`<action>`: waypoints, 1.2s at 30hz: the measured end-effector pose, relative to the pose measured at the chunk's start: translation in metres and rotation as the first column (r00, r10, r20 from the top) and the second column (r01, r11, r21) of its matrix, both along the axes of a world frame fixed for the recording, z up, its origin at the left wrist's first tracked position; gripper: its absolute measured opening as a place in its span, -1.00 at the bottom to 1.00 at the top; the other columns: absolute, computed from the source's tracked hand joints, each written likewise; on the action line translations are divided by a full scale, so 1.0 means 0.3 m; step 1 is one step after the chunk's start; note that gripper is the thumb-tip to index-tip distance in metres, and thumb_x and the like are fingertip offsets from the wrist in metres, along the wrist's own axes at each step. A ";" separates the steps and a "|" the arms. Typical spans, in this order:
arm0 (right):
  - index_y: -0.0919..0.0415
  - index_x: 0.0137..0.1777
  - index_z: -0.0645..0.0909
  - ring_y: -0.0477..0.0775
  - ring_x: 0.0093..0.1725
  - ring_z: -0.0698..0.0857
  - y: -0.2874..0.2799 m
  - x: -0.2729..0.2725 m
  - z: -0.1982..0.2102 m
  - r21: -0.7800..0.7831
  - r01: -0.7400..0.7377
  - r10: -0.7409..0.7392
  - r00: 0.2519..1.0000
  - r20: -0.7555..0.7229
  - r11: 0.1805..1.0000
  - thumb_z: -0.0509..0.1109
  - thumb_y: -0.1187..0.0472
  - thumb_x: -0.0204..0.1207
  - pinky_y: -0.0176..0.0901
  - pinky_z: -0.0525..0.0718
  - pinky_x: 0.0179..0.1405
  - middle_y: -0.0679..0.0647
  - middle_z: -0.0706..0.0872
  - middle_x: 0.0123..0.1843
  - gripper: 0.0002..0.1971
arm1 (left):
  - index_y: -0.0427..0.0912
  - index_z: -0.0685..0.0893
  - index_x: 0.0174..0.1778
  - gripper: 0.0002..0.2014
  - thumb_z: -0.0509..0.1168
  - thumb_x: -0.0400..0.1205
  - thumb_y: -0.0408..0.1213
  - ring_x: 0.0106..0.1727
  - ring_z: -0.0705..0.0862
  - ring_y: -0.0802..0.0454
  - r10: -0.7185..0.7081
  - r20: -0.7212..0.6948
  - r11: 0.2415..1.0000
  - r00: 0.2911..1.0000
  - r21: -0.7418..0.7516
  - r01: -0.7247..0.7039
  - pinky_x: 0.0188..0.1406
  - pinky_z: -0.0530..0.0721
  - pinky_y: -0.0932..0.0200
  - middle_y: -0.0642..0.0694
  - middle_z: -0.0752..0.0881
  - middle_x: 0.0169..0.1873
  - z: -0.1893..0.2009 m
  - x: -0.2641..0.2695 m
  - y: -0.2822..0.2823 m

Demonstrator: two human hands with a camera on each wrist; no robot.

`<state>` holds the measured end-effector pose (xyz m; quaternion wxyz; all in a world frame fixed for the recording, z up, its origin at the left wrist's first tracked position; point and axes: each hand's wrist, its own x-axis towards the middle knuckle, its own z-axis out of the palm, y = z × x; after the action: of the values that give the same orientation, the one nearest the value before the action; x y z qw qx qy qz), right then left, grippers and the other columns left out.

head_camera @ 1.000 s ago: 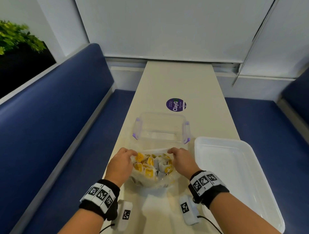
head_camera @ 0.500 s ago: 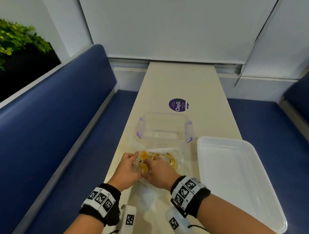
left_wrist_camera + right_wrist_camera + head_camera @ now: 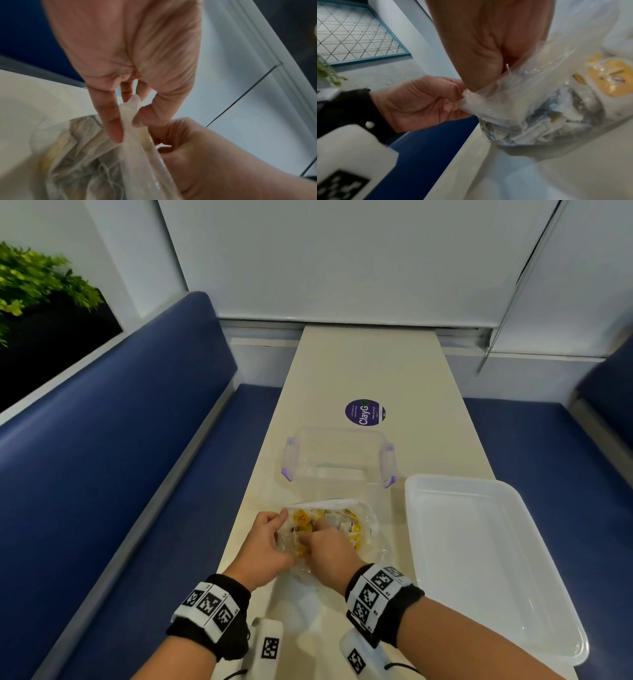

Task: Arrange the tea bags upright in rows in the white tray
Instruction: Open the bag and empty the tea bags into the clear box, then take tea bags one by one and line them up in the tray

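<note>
A long cream tabletop (image 3: 370,371) is flanked by blue benches (image 3: 102,457) on the left and right, with a white wall panel at the far end. On the right of the near half, the white tray (image 3: 486,559) is laid flat, partly overhanging the right edge of the tabletop; nothing is seen inside it. Just left of its far corner, a clear lidless container (image 3: 339,455) with purple side clips is set, and beyond that a round purple sticker (image 3: 365,412) is stuck to the tabletop.

Near the container, a clear plastic bag (image 3: 359,529) is held over the tabletop, left of the tray. The tea bags (image 3: 342,525), white with yellow tags, are bunched loosely inside it, none of them upright.

The left hand (image 3: 262,546) is placed at the bag's left side, and in the left wrist view its fingers (image 3: 111,121) and thumb are seen pressed together on a gathered fold of the bag's film. The right hand (image 3: 329,553) is brought close against the left one at the same spot; its fingers are curled, and from the right wrist view the film is seen caught under them, though exactly how they grip is hidden. Both wrists are wrapped in black bands carrying white marker blocks (image 3: 209,607).
</note>
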<state>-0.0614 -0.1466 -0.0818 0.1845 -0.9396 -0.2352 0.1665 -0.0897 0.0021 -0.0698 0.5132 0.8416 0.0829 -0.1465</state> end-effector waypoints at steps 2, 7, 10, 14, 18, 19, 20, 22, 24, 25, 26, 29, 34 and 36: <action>0.20 0.08 0.70 0.22 -0.01 0.64 -0.002 -0.011 0.003 -0.009 -0.020 0.020 1.000 -0.014 1.000 0.28 0.35 0.54 -0.06 0.60 0.00 0.18 0.54 0.09 -0.79 | -0.24 0.26 0.68 -0.17 0.42 0.48 -0.61 0.12 0.54 0.31 -0.003 0.004 1.000 1.000 -0.005 0.003 -0.07 0.56 0.57 0.11 0.39 0.19 0.001 0.002 -0.005; 0.27 -0.37 0.50 0.11 -0.23 0.44 -0.040 0.025 0.061 0.072 0.057 -0.049 0.994 -0.096 0.996 0.35 0.38 0.45 -0.18 0.26 -0.28 0.09 0.39 -0.44 -0.82 | -0.24 0.27 0.67 -0.19 0.44 0.50 -0.58 0.10 0.54 0.29 -0.004 0.023 1.000 1.000 -0.004 0.004 -0.08 0.61 0.51 0.01 0.39 0.26 -0.003 0.011 0.001; 0.39 -0.20 0.68 0.01 -0.24 0.45 -0.080 0.064 0.113 0.121 0.045 -0.038 0.997 -0.065 0.992 0.44 0.38 0.42 -0.27 0.35 -0.36 0.09 0.49 -0.38 -0.95 | -0.22 0.30 0.66 -0.20 0.44 0.49 -0.55 0.13 0.53 0.24 -0.024 -0.008 0.999 1.000 0.024 0.025 0.02 0.66 0.30 0.03 0.39 0.25 0.005 0.021 0.018; 0.18 -0.50 0.45 -0.17 -0.49 0.32 -0.139 0.110 0.219 0.177 0.015 -0.003 0.998 -0.069 0.984 0.53 0.37 0.38 -0.48 0.26 -0.53 -0.16 0.32 -0.51 -0.65 | -0.10 0.46 0.55 -0.38 0.38 0.54 -0.49 0.39 0.41 0.03 -0.009 0.046 0.994 0.999 0.108 0.004 0.26 0.46 0.23 0.03 0.40 0.28 0.039 0.029 0.004; 0.04 -0.53 0.52 -0.13 -0.47 0.34 -0.170 0.131 0.284 0.201 -0.040 0.057 0.995 -0.080 0.979 0.57 0.33 0.36 -0.42 0.27 -0.45 -0.16 0.35 -0.55 -0.65 | 0.18 0.52 0.38 -0.51 0.21 0.51 -0.25 0.45 0.35 0.12 0.149 0.180 0.984 0.972 -0.126 -0.128 0.39 0.32 0.14 0.10 0.47 0.37 0.115 0.031 -0.063; 0.14 -0.40 0.68 -0.11 -0.42 0.40 -0.173 0.130 0.295 0.196 -0.060 0.080 0.992 -0.094 0.979 0.58 0.31 0.36 -0.42 0.31 -0.43 -0.18 0.41 -0.53 -0.83 | 0.23 0.53 0.39 -0.47 0.18 0.47 -0.18 0.46 0.39 0.15 0.180 0.175 0.959 0.968 -0.251 -0.133 0.44 0.34 0.11 0.12 0.51 0.40 0.131 0.035 -0.082; 0.21 -0.29 0.74 -0.08 -0.38 0.44 -0.177 0.124 0.309 0.204 -0.081 0.103 0.989 -0.102 0.976 0.58 0.30 0.35 -0.41 0.34 -0.41 -0.18 0.45 -0.50 -0.93 | 0.25 0.53 0.41 -0.47 0.17 0.47 -0.10 0.47 0.44 0.17 0.184 0.163 0.932 0.969 -0.342 -0.119 0.45 0.38 0.11 0.14 0.54 0.42 0.146 0.037 -0.103; 0.14 -0.36 0.68 -0.08 -0.43 0.46 -0.184 0.118 0.333 0.256 -0.102 0.137 0.983 -0.123 0.961 0.57 0.32 0.35 -0.39 0.38 -0.42 -0.14 0.49 -0.50 -0.85 | 0.24 0.56 0.45 -0.50 0.17 0.54 0.09 0.44 0.56 0.14 0.148 0.118 0.882 0.982 -0.464 -0.077 0.40 0.49 0.07 0.09 0.63 0.40 0.166 0.039 -0.146; 0.04 -0.45 0.59 -0.13 -0.49 0.46 -0.192 0.121 0.363 0.297 -0.111 0.149 0.983 -0.110 0.949 0.56 0.34 0.35 -0.33 0.46 -0.44 -0.08 0.51 -0.51 -0.72 | 0.08 0.64 0.41 -0.47 0.18 0.56 0.18 0.30 0.69 -0.04 0.123 0.029 0.805 0.992 -0.587 -0.083 0.25 0.60 -0.11 -0.12 0.70 0.32 0.177 0.031 -0.186; 0.07 -0.40 0.65 -0.12 -0.48 0.48 -0.197 0.126 0.377 0.319 -0.100 0.143 0.983 -0.116 0.943 0.56 0.36 0.36 -0.24 0.54 -0.41 -0.02 0.56 -0.48 -0.78 | -0.01 0.67 0.37 -0.44 0.24 0.53 0.21 0.21 0.72 -0.15 0.117 -0.017 0.761 0.993 -0.641 -0.100 0.12 0.61 -0.18 -0.23 0.72 0.26 0.181 0.025 -0.203; 0.15 -0.30 0.72 -0.09 -0.45 0.53 -0.206 0.132 0.392 0.336 -0.076 0.125 0.984 -0.124 0.939 0.55 0.36 0.36 -0.13 0.62 -0.35 0.07 0.64 -0.43 -0.88 | -0.08 0.70 0.33 -0.39 0.33 0.47 0.24 0.13 0.71 -0.24 0.108 -0.065 0.710 0.992 -0.693 -0.123 0.05 0.61 -0.20 -0.31 0.73 0.20 0.183 0.020 -0.221; 0.17 -0.11 0.77 -0.02 -0.35 0.67 -0.242 0.144 0.399 0.392 0.002 0.054 0.990 -0.133 0.920 0.57 0.34 0.36 -0.01 0.75 -0.28 0.12 0.78 -0.24 -0.87 | -0.17 0.65 0.33 -0.21 0.61 0.27 0.20 0.09 0.65 -0.38 0.014 -0.160 0.585 0.987 -0.799 -0.138 -0.02 0.72 -0.27 -0.45 0.68 0.10 0.174 0.009 -0.272; 0.09 -0.05 0.62 -0.08 -0.30 0.59 -0.316 0.140 0.362 0.517 0.192 -0.154 0.981 -0.115 0.834 0.61 0.24 0.34 -0.34 0.61 -0.37 -0.04 0.61 -0.23 -0.74 | -0.26 0.67 0.14 -0.69 0.50 0.49 -0.35 -0.13 0.81 -0.19 0.097 -0.219 0.507 0.971 -0.829 -0.238 -0.27 0.80 -0.01 -0.34 0.77 -0.12 0.176 0.024 -0.385; 0.12 -0.10 0.60 -0.04 -0.24 0.58 -0.356 0.141 0.352 0.575 0.248 -0.257 0.964 -0.066 0.780 0.58 0.18 0.40 -0.21 0.59 -0.16 0.03 0.63 -0.19 -0.80 | -0.29 0.69 0.11 -0.70 0.42 0.46 -0.38 -0.19 0.82 -0.15 0.156 -0.267 0.449 0.951 -0.838 -0.310 -0.30 0.80 0.04 -0.30 0.79 -0.17 0.165 0.043 -0.422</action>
<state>-0.0192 -0.2535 0.0239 0.4799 -0.8631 -0.1482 0.0533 -0.0769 -0.1244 -0.0201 0.8754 0.4309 0.1504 -0.1593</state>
